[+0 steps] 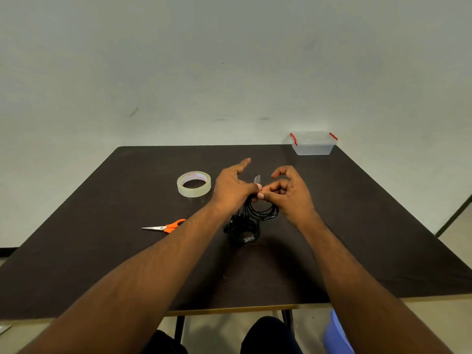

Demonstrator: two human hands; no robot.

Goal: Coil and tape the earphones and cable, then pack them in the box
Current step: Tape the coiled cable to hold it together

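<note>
Hands: left hand (233, 186) and right hand (288, 194) both pinching coiled black cable (260, 210); tape piece (257, 178) sticking up.

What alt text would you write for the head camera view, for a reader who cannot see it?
Over a dark table, a person's left hand and right hand pinch a small piece of tape onto a coiled black cable; a second black coil lies nearer. A tape roll and orange scissors lie left, a closed clear box at the far right corner.
</note>
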